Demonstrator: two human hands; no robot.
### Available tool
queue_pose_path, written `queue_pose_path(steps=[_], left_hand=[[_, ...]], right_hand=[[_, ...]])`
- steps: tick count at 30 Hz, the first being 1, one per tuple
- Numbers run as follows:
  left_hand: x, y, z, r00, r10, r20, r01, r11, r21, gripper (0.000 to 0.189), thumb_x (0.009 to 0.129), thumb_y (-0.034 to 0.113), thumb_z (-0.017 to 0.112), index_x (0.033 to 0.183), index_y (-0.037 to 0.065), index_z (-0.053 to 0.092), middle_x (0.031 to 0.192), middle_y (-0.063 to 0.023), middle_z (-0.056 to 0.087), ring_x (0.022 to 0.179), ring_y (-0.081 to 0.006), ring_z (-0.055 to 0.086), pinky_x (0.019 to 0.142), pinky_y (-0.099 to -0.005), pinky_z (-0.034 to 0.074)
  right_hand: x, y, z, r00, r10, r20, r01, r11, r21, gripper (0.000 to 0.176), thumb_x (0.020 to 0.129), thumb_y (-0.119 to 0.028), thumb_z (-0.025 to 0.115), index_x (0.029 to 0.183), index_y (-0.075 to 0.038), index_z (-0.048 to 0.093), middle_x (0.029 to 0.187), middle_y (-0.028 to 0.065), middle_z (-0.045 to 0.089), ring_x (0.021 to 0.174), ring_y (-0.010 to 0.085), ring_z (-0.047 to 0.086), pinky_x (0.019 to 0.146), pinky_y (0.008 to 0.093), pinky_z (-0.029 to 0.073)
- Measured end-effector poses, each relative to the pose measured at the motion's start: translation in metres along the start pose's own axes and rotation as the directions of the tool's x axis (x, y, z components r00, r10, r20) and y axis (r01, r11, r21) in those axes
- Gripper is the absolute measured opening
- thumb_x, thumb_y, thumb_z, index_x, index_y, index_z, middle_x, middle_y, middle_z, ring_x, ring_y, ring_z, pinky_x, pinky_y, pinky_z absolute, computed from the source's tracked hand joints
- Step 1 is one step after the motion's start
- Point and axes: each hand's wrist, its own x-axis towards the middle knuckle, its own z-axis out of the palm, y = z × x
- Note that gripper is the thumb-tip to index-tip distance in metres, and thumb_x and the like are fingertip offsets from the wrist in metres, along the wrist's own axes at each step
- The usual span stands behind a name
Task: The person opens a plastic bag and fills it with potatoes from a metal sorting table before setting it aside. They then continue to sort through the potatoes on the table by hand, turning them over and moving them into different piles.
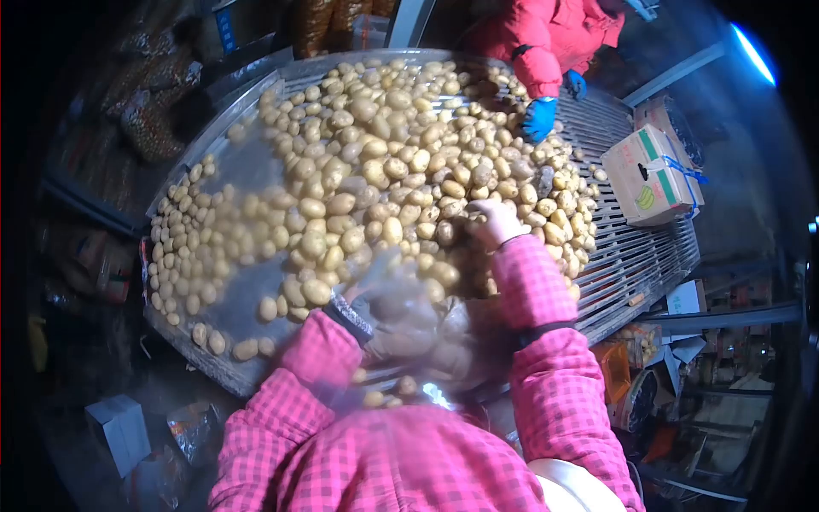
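Slatted table (631,266) is heaped with potatoes (392,229) across left and middle; box (641,177) is placed at right.

I'm seeing one head cam at work: it's sitting on the wearer, pointing forward and steeply down. It's shooting very wide, straight edges bowing, corners falling to black. Wearer's checked jacket (384,461) is filling the bottom of frame, very near; slatted table (636,256) is taking the middle, near. Co-worker's red jacket (550,34) is showing at top, across the table. View's also catching a tube lamp (754,55), upper right.
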Motion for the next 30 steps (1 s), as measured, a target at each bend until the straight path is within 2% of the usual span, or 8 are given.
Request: queue_pose_path(steps=[1, 11, 13, 16, 19, 24, 27, 30], left_hand=[[-0.006, 0.011, 0.018, 0.999, -0.044, 0.003, 0.044, 0.995, -0.089, 0.072, 0.077, 0.012, 0.056, 0.137, 0.017, 0.017, 0.137, -0.0146, 0.028, 0.115, -0.0348, 0.043, 0.086, -0.0404, 0.045], [0.006, 0.003, 0.008, 0.931, -0.247, -0.27, 0.124, 0.907, -0.402, 0.035, 0.083, 0.034, 0.054, 0.112, 0.015, 0.048, 0.11, -0.0073, 0.05, 0.094, -0.0281, 0.055, 0.071, -0.0442, 0.048], [0.006, 0.01, 0.011, 0.908, -0.239, -0.343, 0.12, 0.935, -0.333, 0.036, 0.082, 0.037, 0.056, 0.107, 0.012, 0.05, 0.105, -0.0066, 0.053, 0.092, -0.0276, 0.055, 0.066, -0.0434, 0.049], [0.02, -0.004, -0.036, 0.971, -0.215, 0.101, 0.237, 0.895, -0.377, 0.036, 0.082, 0.036, 0.054, 0.104, 0.008, 0.051, 0.103, -0.0068, 0.054, 0.091, -0.0254, 0.055, 0.069, -0.0402, 0.049], [-0.004, 0.005, -0.026, 0.994, -0.106, 0.022, 0.108, 0.958, -0.264, 0.037, 0.082, 0.036, 0.053, 0.105, 0.007, 0.051, 0.102, -0.0075, 0.055, 0.092, -0.0253, 0.055, 0.071, -0.0391, 0.048], [-0.088, 0.037, -0.028, 0.967, 0.216, -0.132, -0.221, 0.975, -0.022, 0.038, 0.083, 0.035, 0.05, 0.107, 0.006, 0.05, 0.1, -0.0088, 0.055, 0.094, -0.0251, 0.055, 0.074, -0.0372, 0.046], [-0.177, 0.077, -0.051, 0.766, 0.54, -0.35, -0.463, 0.84, 0.283, 0.039, 0.084, 0.035, 0.048, 0.108, 0.004, 0.049, 0.1, -0.0095, 0.056, 0.095, -0.0249, 0.054, 0.076, -0.0361, 0.045], [-0.314, 0.086, -0.096, 0.246, 0.71, -0.66, -0.508, 0.674, 0.536, 0.04, 0.084, 0.034, 0.046, 0.109, 0.003, 0.048, 0.099, -0.0103, 0.056, 0.097, -0.0248, 0.054, 0.077, -0.035, 0.044]], right_hand=[[0.0, -0.013, 0.003, 0.999, 0.027, 0.036, -0.015, 0.954, -0.299, 0.036, 0.069, -0.026, 0.062, 0.102, -0.012, 0.058, 0.104, 0.0111, 0.057, 0.102, 0.0315, 0.049, 0.087, 0.0435, 0.036], [0.004, -0.013, 0.025, 0.996, 0.062, -0.062, -0.077, 0.961, -0.265, 0.042, 0.06, -0.034, 0.069, 0.094, -0.013, 0.057, 0.096, 0.0084, 0.058, 0.092, 0.0235, 0.055, 0.08, 0.0386, 0.042], [-0.014, -0.032, 0.002, 0.991, 0.132, 0.012, -0.132, 0.981, 0.144, 0.042, 0.061, -0.031, 0.07, 0.095, -0.01, 0.058, 0.091, 0.0102, 0.06, 0.09, 0.0232, 0.056, 0.08, 0.0358, 0.043], [-0.058, -0.088, -0.022, 0.993, -0.084, 0.078, 0.006, 0.719, 0.695, 0.047, 0.065, -0.019, 0.07, 0.108, -0.006, 0.054, 0.099, 0.013, 0.059, 0.096, 0.022, 0.055, 0.085, 0.0322, 0.043], [-0.07, -0.115, 0.005, 0.869, -0.495, -0.016, 0.443, 0.76, 0.476, 0.055, 0.067, -0.02, 0.071, 0.116, -0.007, 0.05, 0.11, 0.0157, 0.053, 0.102, 0.0257, 0.051, 0.085, 0.0335, 0.042], [-0.089, -0.12, -0.011, 0.91, -0.413, -0.029, 0.359, 0.752, 0.553, 0.061, 0.066, -0.022, 0.073, 0.12, -0.006, 0.048, 0.118, 0.0168, 0.05, 0.108, 0.0272, 0.048, 0.089, 0.0337, 0.04], [-0.097, -0.089, -0.004, 0.873, -0.482, -0.071, 0.477, 0.815, 0.328, 0.06, 0.063, -0.009, 0.069, 0.118, -0.001, 0.048, 0.118, 0.0178, 0.049, 0.111, 0.0301, 0.045, 0.095, 0.0349, 0.035], [-0.122, -0.055, 0.017, 0.923, -0.384, 0.017, 0.348, 0.854, 0.387, 0.061, 0.065, -0.008, 0.071, 0.12, -0.001, 0.046, 0.123, 0.0152, 0.044, 0.115, 0.0269, 0.041, 0.096, 0.0353, 0.034]])
